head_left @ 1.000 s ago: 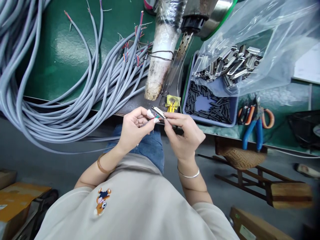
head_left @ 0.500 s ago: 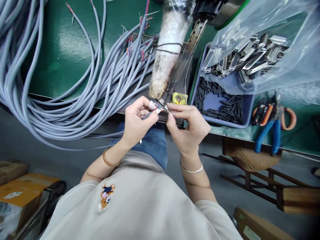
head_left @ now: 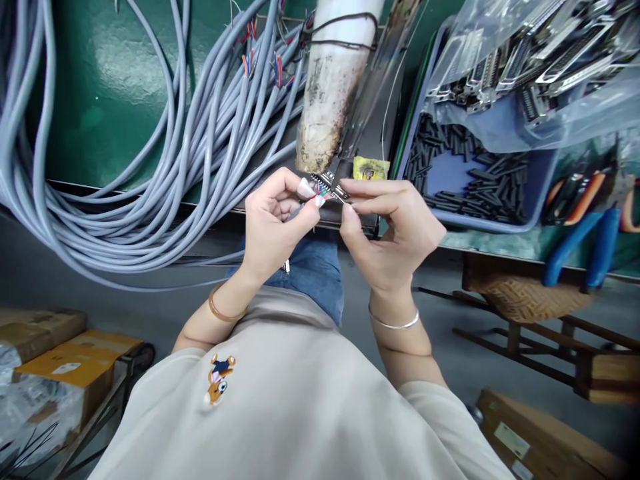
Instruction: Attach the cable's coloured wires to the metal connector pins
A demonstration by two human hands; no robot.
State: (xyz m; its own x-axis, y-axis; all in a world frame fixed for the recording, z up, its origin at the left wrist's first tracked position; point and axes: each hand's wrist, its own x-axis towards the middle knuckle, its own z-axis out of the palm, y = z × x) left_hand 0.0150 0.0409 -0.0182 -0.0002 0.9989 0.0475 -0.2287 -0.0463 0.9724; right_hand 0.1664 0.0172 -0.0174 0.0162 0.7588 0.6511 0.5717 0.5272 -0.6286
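My left hand pinches the thin coloured wires at a cable's end, thumb and forefinger close together. These wires meet a small metal connector lying at the dark table edge. My right hand is closed at the connector's right side, thumb and fingers pinched at a thin, light-coloured piece too small to make out. Just above the connector is the stained tip of a white wrapped tool, tied with black cord. A yellow pad lies beyond my right fingers.
Grey cables spread over the left of the green table. At the right, a blue bin holds black tubes and bagged metal connectors. Pliers lie beyond it. Below are a wooden stool and cardboard boxes.
The camera view has shifted, so the bin and pliers appear farther right and the table things higher or larger. Both hands keep their pinches at the connector; my right hand appears slightly farther right.
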